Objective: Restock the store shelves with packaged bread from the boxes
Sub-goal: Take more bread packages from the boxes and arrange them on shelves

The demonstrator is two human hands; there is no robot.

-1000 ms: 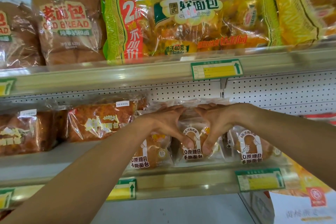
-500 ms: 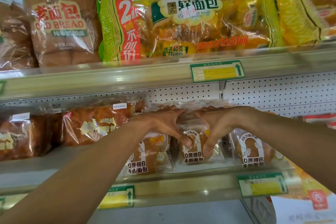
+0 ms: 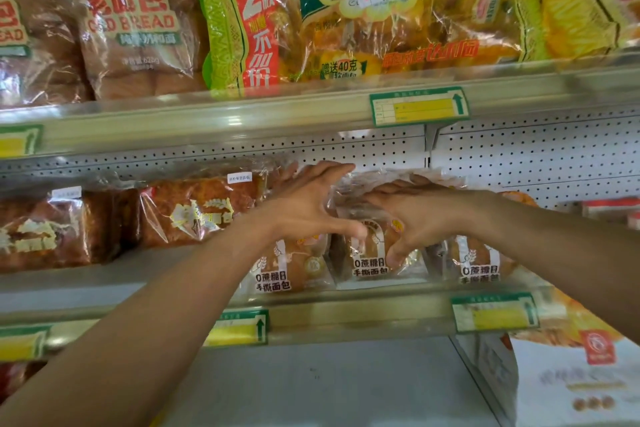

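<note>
While both arms reach over the middle shelf, the scene sorts as follows, big things first:

Upper shelf [image 3: 242,114]: packed along its length with large bags; brown "OLD BREAD" loaves [image 3: 135,24] at the left; a green-and-red bag [image 3: 242,28] beside them; a yellow soft-bread bag [image 3: 374,10] right of that; a price tag [image 3: 419,106] on the front rail.
Middle shelf [image 3: 346,312]: perforated white back panel [image 3: 536,149]; dark brown loaf bags [image 3: 197,211] at the left; three small clear bread packs in a row at the front.
Box [image 3: 571,381]: white and orange, bottom right, below the middle shelf.
Centre bread pack [image 3: 370,253]: upright on the middle shelf, between the left pack [image 3: 287,270] and the right pack [image 3: 481,263].
Right hand [image 3: 419,218]: grips the centre bread pack; fingers over its top, thumb curled down its front.
Left hand [image 3: 308,204]: spread wide with straight fingers; thumb near the pack's front edge; holding nothing; whether it touches the pack I cannot tell.
</note>
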